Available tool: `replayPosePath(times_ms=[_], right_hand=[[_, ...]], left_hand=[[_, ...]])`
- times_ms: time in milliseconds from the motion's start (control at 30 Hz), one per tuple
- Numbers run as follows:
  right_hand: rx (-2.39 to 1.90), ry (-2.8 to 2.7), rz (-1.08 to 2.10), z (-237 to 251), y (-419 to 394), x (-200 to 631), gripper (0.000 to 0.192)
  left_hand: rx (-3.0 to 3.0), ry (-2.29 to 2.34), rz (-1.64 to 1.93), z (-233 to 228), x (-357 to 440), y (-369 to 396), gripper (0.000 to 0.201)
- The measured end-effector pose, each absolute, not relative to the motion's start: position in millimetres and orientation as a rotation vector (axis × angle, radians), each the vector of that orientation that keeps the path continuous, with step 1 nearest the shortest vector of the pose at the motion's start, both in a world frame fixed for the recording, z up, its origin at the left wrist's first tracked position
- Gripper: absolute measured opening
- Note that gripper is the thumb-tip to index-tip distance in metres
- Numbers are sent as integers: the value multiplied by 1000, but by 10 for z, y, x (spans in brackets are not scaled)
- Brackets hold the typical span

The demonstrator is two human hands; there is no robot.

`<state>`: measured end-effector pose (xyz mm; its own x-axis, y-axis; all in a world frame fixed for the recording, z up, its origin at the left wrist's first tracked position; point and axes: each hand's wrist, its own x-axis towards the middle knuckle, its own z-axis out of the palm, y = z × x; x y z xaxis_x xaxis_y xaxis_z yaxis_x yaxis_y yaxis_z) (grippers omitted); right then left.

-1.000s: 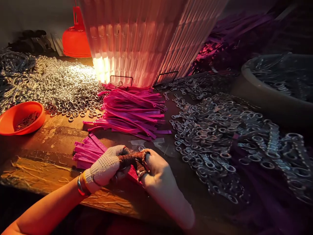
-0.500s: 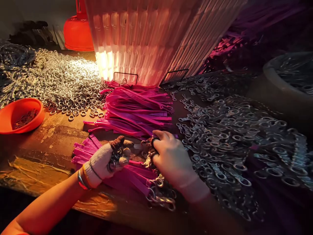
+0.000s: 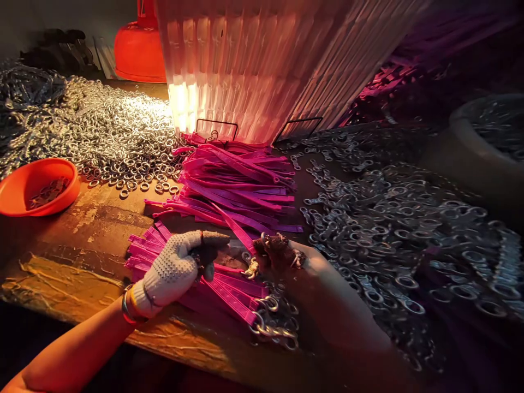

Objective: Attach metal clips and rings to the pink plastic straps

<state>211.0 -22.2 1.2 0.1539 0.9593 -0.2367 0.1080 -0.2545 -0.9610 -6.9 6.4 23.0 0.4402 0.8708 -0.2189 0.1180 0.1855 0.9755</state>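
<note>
The left hand point(image 3: 174, 267) in a dotted glove is curled shut over a small dark thing, too dim to name; the right hand point(image 3: 295, 262) pinches one end of a pink strap point(image 3: 237, 229); the strap lies slanted, its long side running from the right hand up and left toward the pink strap pile point(image 3: 241, 185); more straps and metal clips point(image 3: 272, 322) lie on the wooden table point(image 3: 82, 262) under both hands; silver rings point(image 3: 123, 142) and an orange bowl point(image 3: 20, 185) sit far left.
</note>
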Motion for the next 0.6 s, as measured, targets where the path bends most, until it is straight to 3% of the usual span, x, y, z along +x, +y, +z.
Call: replayPosePath(times_ms=[200,300,367,467,600], right_hand=[[-1479,-931,1424,263,-462,1890,38],[-1485,-1012,1457,333,-570,1853,36],[-1480,-1089,1463,306,-613,1871,37],[-1424,-1167,1384,220,-649,1921,40],[-1416,-1134,1363,217,-704,1959,42]], left_hand=[[1963,745,832,161,57,81,54],[2141,541,729,127,116,124,57],[2178,554,651,126,124,135,52],[2124,714,669,176,60,173,26],[1671,946,993,492,-153,349,11]])
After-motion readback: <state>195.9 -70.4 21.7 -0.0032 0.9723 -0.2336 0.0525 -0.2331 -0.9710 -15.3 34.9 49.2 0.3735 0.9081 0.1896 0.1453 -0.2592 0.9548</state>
